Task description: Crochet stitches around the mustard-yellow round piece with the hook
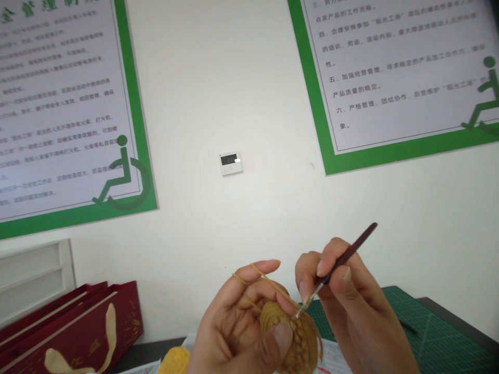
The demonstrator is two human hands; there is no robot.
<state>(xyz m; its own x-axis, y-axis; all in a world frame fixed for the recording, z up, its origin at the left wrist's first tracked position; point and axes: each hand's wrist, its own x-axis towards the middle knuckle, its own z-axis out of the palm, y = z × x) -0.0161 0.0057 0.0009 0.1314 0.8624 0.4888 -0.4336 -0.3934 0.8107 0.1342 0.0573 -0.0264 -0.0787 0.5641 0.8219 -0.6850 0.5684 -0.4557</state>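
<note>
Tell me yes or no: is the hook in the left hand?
No, the right hand grips the hook, while the left hand holds the crochet piece.

The crocheted yarn piece (305, 340) was finished rough and matt; the hook (343, 261) was tipped with shiny metal and given a smooth, plastic-looking handle (356, 246).
</note>
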